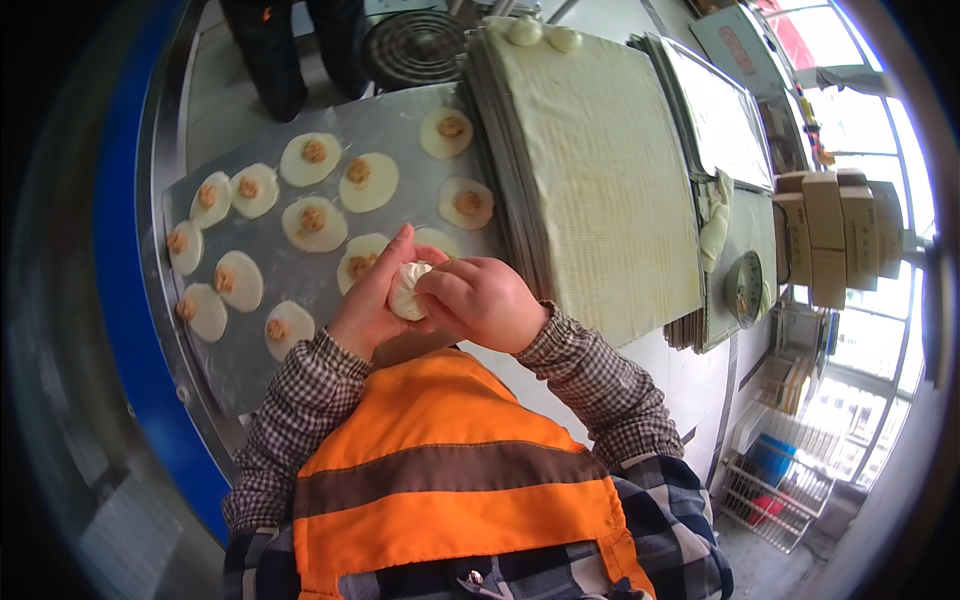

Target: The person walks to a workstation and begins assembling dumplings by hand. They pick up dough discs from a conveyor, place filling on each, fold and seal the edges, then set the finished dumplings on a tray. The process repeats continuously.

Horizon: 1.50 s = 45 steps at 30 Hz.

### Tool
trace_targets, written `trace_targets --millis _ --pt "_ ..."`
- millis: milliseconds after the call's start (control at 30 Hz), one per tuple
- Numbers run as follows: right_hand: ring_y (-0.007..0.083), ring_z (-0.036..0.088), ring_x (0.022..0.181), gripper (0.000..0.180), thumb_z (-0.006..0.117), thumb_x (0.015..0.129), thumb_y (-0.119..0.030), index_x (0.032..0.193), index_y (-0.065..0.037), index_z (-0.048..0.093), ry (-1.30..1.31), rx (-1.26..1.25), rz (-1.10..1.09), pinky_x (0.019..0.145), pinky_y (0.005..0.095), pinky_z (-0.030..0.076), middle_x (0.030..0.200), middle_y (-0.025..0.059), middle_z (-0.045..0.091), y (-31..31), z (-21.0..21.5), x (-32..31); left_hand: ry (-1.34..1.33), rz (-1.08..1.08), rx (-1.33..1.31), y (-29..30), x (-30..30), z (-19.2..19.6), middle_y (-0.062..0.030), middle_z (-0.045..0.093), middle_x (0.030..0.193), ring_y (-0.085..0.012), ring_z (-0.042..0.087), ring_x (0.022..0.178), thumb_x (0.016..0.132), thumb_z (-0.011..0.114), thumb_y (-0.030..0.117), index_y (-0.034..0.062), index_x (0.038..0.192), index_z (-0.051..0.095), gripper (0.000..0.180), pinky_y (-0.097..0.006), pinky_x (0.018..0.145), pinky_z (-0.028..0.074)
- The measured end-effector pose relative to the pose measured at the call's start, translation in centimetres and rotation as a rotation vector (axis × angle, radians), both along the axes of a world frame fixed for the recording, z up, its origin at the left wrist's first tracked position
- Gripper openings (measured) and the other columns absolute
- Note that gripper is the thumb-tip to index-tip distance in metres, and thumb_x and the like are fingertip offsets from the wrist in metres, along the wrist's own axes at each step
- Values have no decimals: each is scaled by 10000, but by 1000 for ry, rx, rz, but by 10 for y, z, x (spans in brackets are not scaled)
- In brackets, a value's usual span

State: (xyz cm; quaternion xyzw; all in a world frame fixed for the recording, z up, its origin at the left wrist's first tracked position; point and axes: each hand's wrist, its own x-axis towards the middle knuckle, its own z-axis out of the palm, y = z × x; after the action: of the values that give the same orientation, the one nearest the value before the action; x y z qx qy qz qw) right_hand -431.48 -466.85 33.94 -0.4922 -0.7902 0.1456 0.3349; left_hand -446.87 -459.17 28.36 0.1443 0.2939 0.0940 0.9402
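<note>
A white pleated bun [405, 292] sits between my two hands, above the near edge of a grey metal work surface [330, 265]. My left hand [372, 295] cups it from the left, its fingers curled behind it. With closed fingertips my right hand [487, 303] pinches the bun's gathered dough. Just beyond my hands lies a dough wrapper with filling [362, 262], partly covered by my left hand. Several more flat dough rounds, each with a lump of orange-brown filling, are spread over the surface, such as the dough round [312, 224] and the one at the near left [289, 328].
To the right stands a tall stack of cloth-lined trays [600, 180], two finished buns [545, 36] at its far end. Farther right are a metal tray [715, 105], a round bowl [748, 290], cardboard boxes [835, 235] and a wire rack [775, 495]. Another person's legs [295, 45] show beyond the surface.
</note>
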Motion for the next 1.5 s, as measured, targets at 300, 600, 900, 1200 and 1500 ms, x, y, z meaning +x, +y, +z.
trace_targets --millis 300,600,900,1200,1500 --pt "268 611 724 251 722 731 -156 886 -33 568 -21 -64 188 580 380 493 820 96 569 4 13 86 -118 -192 -29 9 74 16 -22 625 804 -113 636 691 970 461 493 75 967 588 437 -256 505 518" --pt "312 584 593 129 669 774 -107 835 -58 567 256 -107 -99 520 385 479 763 122 592 8 0 134 120 164 274 7 146 24 -10 602 840 -65 582 739 997 463 406 52 936 598 384 -216 615 484" --pt "186 631 655 396 773 731 -155 1074 -42 609 129 -164 -507 570 301 505 883 84 642 32 30 202 11 359 257 40 246 17 -29 604 806 -114 594 687 984 499 397 59 929 580 352 -246 619 498" --pt "155 667 668 499 781 738 -143 1194 -70 590 261 -70 -661 627 279 547 1015 115 677 96 -9 328 -38 375 341 80 313 33 -158 363 1445 -307 355 1343 966 365 576 123 1499 202 718 -474 1118 237" --pt "305 606 1081 727 772 742 -332 1365 -151 444 -162 -340 -896 936 389 487 1185 172 603 192 -49 441 436 405 491 56 68 -34 -111 632 993 -221 631 886 1010 383 432 14 1135 559 470 -330 777 502"
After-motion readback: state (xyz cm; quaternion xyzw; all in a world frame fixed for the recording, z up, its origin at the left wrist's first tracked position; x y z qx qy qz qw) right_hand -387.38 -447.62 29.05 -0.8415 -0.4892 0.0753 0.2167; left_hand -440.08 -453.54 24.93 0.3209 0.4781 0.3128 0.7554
